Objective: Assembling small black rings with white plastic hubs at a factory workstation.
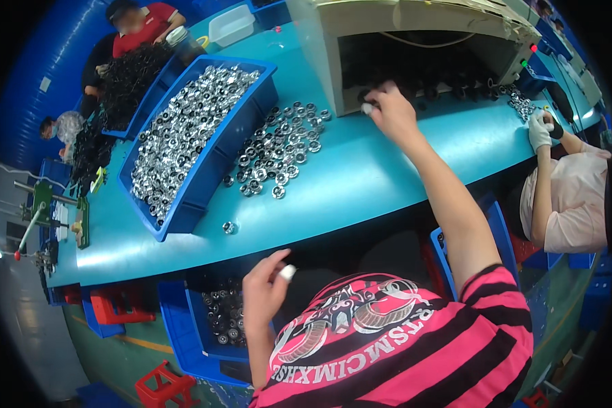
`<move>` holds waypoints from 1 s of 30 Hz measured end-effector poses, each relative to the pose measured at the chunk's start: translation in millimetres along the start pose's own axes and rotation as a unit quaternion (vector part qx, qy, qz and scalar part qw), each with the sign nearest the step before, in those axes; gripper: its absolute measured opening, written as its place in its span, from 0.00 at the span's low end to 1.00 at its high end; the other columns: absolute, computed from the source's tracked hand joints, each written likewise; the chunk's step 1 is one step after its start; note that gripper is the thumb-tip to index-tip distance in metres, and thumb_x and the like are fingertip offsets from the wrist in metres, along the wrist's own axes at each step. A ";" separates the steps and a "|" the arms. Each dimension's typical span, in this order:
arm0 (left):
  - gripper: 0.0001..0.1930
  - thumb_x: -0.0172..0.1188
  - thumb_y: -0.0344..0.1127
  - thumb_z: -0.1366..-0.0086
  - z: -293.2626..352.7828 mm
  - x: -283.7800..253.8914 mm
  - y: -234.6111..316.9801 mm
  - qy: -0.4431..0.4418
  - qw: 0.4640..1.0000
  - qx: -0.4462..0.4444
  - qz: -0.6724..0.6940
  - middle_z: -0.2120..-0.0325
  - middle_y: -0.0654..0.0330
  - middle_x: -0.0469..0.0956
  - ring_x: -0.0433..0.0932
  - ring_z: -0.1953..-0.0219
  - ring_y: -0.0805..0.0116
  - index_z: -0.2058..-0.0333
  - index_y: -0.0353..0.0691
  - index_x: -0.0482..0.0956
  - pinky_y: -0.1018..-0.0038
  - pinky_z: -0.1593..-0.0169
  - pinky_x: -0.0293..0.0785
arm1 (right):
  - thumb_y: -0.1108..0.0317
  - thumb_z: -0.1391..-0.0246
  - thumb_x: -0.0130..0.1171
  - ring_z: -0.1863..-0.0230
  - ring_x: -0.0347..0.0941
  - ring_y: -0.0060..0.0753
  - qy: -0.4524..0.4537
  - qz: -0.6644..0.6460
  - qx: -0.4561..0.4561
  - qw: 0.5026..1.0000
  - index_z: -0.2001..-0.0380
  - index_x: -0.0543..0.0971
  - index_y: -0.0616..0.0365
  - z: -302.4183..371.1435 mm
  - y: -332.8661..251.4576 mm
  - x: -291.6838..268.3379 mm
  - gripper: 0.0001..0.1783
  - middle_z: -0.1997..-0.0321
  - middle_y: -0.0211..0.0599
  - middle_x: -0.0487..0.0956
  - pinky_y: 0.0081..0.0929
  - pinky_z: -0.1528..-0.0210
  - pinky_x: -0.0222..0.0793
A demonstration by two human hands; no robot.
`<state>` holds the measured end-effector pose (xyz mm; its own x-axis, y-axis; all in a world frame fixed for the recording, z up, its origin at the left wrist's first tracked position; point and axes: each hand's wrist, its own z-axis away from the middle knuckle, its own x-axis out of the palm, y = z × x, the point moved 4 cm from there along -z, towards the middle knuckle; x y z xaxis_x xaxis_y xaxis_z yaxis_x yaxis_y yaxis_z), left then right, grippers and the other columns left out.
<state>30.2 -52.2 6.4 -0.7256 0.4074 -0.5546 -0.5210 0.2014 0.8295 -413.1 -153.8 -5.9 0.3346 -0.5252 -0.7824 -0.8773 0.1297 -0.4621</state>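
My right hand (pixel 393 117) reaches to the front opening of a cream box-shaped housing (pixel 328 58). Its fingers are curled together, with a white cover on one tip; a dark shape shows at the fingertips, too unclear to name. Black round parts (pixel 449 88) lie inside the opening. My left hand (pixel 266 282) hovers below the table's near edge, fingers apart and holding nothing, its thumb tip covered in white. Loose shiny silver round parts with dark centres (pixel 279 146) are scattered on the teal table (pixel 306 211). One silver part (pixel 229 228) sits alone near the edge.
A long blue bin (pixel 231 136) full of silver parts stands left of the loose ones. Below the table is a blue bin (pixel 183 340) with dark round parts. A gloved co-worker (pixel 564 190) works at the right; another person (pixel 146 27) sits at the far left.
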 end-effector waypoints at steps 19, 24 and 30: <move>0.30 0.52 0.49 0.20 -49.7 59.8 -18.2 -0.077 0.707 -0.009 0.703 0.47 0.41 0.77 0.80 0.53 0.58 0.29 0.36 0.63 0.62 0.50 0.81 | 0.72 0.45 0.68 0.49 0.78 0.45 -0.135 -0.185 -0.193 0.954 0.47 0.82 0.49 100.7 -166.2 43.5 0.21 0.46 0.37 0.77 0.40 0.50 0.78; 0.29 0.51 0.49 0.19 -46.0 53.6 -21.9 -0.075 0.690 -0.003 0.720 0.47 0.40 0.76 0.80 0.53 0.58 0.29 0.37 0.63 0.61 0.50 0.80 | 0.71 0.48 0.70 0.48 0.76 0.46 -0.143 -0.076 -0.230 0.960 0.48 0.81 0.47 99.8 -182.4 61.4 0.23 0.46 0.35 0.75 0.42 0.50 0.78; 0.29 0.50 0.49 0.19 -46.9 55.0 -23.0 -0.078 0.682 -0.005 0.727 0.47 0.40 0.76 0.79 0.54 0.59 0.29 0.38 0.63 0.61 0.50 0.80 | 0.68 0.50 0.72 0.51 0.76 0.44 -0.114 -0.085 -0.246 0.959 0.49 0.81 0.50 102.1 -167.6 70.7 0.23 0.47 0.36 0.75 0.42 0.52 0.79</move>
<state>-18.8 -76.2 -46.3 -0.4219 0.2592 0.8688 0.6951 -0.5227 0.4936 -207.3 -126.8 -26.3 0.5054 -0.2980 -0.8098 -0.8403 -0.3831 -0.3835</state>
